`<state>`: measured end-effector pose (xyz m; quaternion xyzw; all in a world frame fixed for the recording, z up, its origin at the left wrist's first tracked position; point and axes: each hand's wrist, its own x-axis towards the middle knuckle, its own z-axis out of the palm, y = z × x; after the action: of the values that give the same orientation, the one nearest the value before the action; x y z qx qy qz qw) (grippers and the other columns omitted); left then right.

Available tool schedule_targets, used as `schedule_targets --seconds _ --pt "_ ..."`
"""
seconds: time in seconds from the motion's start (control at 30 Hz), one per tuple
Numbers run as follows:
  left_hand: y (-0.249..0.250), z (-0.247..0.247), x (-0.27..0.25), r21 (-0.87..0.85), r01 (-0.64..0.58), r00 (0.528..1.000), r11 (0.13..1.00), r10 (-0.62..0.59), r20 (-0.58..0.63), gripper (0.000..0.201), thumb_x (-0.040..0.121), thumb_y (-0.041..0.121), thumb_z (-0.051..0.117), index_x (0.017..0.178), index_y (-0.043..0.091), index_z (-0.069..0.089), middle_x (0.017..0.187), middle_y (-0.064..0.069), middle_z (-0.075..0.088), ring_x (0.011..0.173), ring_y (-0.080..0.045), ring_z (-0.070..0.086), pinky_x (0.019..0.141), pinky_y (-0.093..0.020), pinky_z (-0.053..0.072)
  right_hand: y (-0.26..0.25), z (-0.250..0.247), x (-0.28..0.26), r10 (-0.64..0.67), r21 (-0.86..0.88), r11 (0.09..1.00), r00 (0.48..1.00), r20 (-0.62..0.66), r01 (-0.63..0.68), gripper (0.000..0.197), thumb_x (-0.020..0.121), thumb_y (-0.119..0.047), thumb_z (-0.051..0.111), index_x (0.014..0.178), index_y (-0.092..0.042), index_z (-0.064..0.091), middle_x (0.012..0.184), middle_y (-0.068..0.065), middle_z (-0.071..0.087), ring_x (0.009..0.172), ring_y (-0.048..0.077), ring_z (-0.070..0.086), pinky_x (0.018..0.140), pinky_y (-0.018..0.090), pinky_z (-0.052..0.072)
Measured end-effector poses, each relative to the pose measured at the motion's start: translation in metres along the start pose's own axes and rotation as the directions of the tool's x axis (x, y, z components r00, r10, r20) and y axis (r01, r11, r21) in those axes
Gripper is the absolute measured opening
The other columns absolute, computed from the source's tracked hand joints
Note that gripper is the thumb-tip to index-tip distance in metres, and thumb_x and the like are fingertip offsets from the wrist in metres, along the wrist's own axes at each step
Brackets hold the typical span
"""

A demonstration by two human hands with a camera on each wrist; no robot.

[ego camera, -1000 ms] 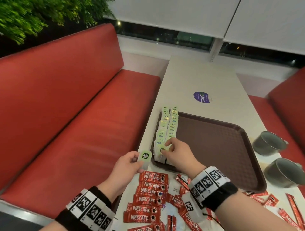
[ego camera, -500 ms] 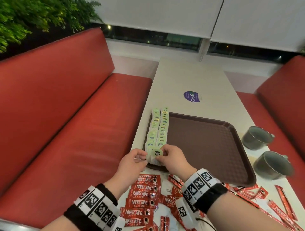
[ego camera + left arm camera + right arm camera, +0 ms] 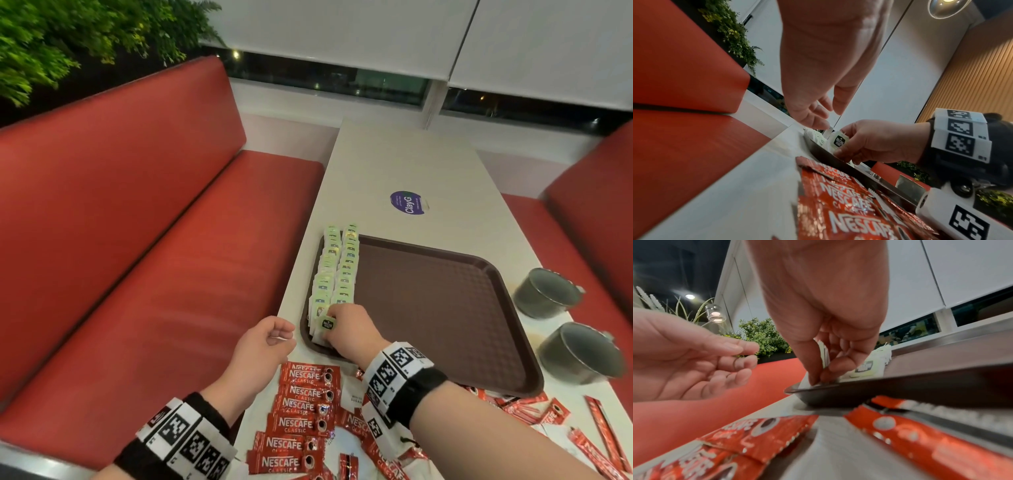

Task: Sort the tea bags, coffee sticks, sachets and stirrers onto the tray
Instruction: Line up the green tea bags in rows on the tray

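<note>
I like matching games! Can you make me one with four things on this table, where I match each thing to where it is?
Things:
1. tea bags
2. coffee sachets
3. metal cups
4. purple sticker

Places:
A. on the table beyond the tray
B. in two rows along the tray's left edge
C. on the table right of the tray
D. on the table in front of the tray

Pairs: 1-B, 2-D, 3-C, 4-A

I count one brown tray (image 3: 445,308), two rows of green tea bags (image 3: 337,270), two grey mugs (image 3: 544,291), six red Nescafe sachets (image 3: 301,414) stacked; loose coffee sticks (image 3: 596,442) too cluttered for count.
</note>
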<state>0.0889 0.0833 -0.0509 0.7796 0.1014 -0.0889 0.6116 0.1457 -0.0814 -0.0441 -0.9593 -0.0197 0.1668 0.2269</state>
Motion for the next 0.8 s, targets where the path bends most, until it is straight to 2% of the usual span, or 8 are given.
schedule_targets --seconds 0.07,0.17,0.33,0.43,0.53,0.63,0.73,0.8 --pt "-0.001 -0.001 0.001 -0.010 0.001 1.000 1.000 -0.001 -0.006 0.017 0.087 0.004 0.062 0.093 0.020 0.062 0.097 -0.001 0.061 0.078 -0.014 0.057 0.078 -0.033 0.052 -0.003 0.001 0.001 -0.006 -0.021 1.000 1.000 -0.008 0.006 0.011 0.085 -0.012 0.061 0.096 -0.014 0.058 0.099 0.006 0.060 0.088 0.021 0.054 0.070 0.027 0.042" --pt "-0.002 -0.001 0.002 -0.017 0.002 1.000 1.000 -0.002 -0.008 0.017 0.087 0.005 0.062 0.093 0.020 0.063 0.097 -0.002 0.062 0.078 -0.014 0.057 0.077 -0.032 0.052 -0.004 0.003 0.004 -0.006 -0.027 1.000 1.000 -0.010 0.005 0.023 0.088 -0.011 0.058 0.111 -0.012 0.059 0.110 0.008 0.062 0.098 0.025 0.058 0.072 0.026 0.043" --pt "0.000 0.001 0.004 -0.004 0.001 1.000 1.000 -0.001 0.006 0.016 0.087 0.005 0.062 0.094 0.019 0.063 0.098 -0.003 0.062 0.083 -0.014 0.058 0.077 -0.031 0.051 -0.003 0.002 0.004 -0.046 0.007 0.999 0.998 -0.042 0.046 0.022 0.087 -0.008 0.058 0.109 -0.012 0.056 0.108 0.008 0.062 0.095 0.024 0.059 0.067 0.024 0.041" --pt "0.004 0.002 0.007 0.061 -0.020 0.999 0.998 0.017 0.041 0.016 0.087 0.009 0.064 0.093 0.024 0.063 0.098 0.001 0.063 0.090 -0.013 0.059 0.079 -0.025 0.050 0.008 -0.007 0.002 -0.018 0.148 0.989 0.996 -0.083 0.031 0.023 0.084 -0.016 0.066 0.105 -0.018 0.055 0.098 0.002 0.060 0.082 0.015 0.056 0.056 0.016 0.037" --pt "0.012 0.004 0.013 0.232 -0.110 0.992 0.967 0.091 0.090 0.018 0.087 0.013 0.064 0.093 0.029 0.060 0.097 0.012 0.061 0.090 -0.004 0.055 0.073 -0.009 0.041 0.026 -0.022 -0.003 0.090 0.382 0.924 0.980 -0.180 -0.015 0.017 0.087 -0.017 0.059 0.103 -0.019 0.058 0.097 -0.001 0.061 0.084 0.015 0.062 0.068 0.024 0.051" --pt "0.025 0.013 0.021 0.422 -0.231 0.969 0.876 0.170 0.177 0.026 0.090 0.017 0.060 0.113 0.028 0.059 0.106 0.016 0.055 0.099 0.000 0.049 0.080 -0.007 0.034 0.044 -0.030 -0.004 0.178 0.383 0.920 0.960 -0.215 -0.085 0.017 0.086 -0.012 0.057 0.102 -0.016 0.061 0.099 0.002 0.064 0.094 0.020 0.063 0.083 0.032 0.052" --pt "0.033 0.029 0.037 0.600 -0.372 0.926 0.708 0.243 0.288 0.041 0.091 0.019 0.057 0.131 0.023 0.052 0.130 0.006 0.053 0.121 -0.012 0.044 0.099 -0.020 0.032 0.051 -0.029 -0.003 0.178 0.225 0.962 0.979 -0.098 -0.153 0.025 0.084 -0.018 0.065 0.108 -0.013 0.062 0.108 0.003 0.063 0.099 0.020 0.060 0.083 0.028 0.049" --pt "0.035 0.039 0.048 0.683 -0.428 0.903 0.592 0.245 0.354 0.047 0.090 0.019 0.057 0.136 0.021 0.046 0.137 0.001 0.047 0.128 -0.019 0.038 0.106 -0.029 0.031 0.048 -0.026 -0.003 0.185 0.131 0.975 0.983 -0.023 -0.180 0.032 0.083 -0.023 0.068 0.112 -0.011 0.061 0.111 0.003 0.061 0.102 0.019 0.058 0.081 0.025 0.046"
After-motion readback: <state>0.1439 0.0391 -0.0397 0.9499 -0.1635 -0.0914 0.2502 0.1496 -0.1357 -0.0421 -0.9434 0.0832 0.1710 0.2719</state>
